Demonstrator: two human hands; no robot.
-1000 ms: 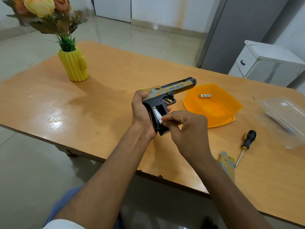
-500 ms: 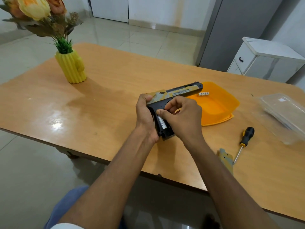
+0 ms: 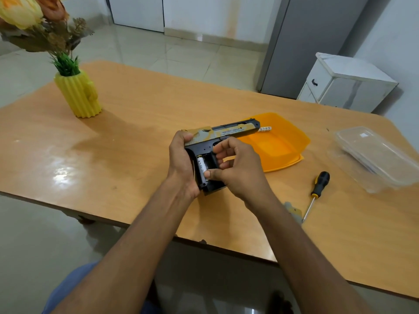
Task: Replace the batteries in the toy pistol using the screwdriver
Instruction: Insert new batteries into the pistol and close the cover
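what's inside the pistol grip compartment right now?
One white battery sits in the open grip of the toy pistol, along its left side; the right hand has a fingertip on its lower end. The slot beside it looks dark; fingers hide its lower part.

A black-and-tan toy pistol (image 3: 217, 141), grip compartment open with a white battery (image 3: 202, 166) seated inside, is held above the table's near edge (barrel pointing right); the black-and-yellow screwdriver (image 3: 316, 191) lies near the right edge.

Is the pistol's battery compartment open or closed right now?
Open: a white battery shows in the toy pistol grip, and the cover lies on the table.
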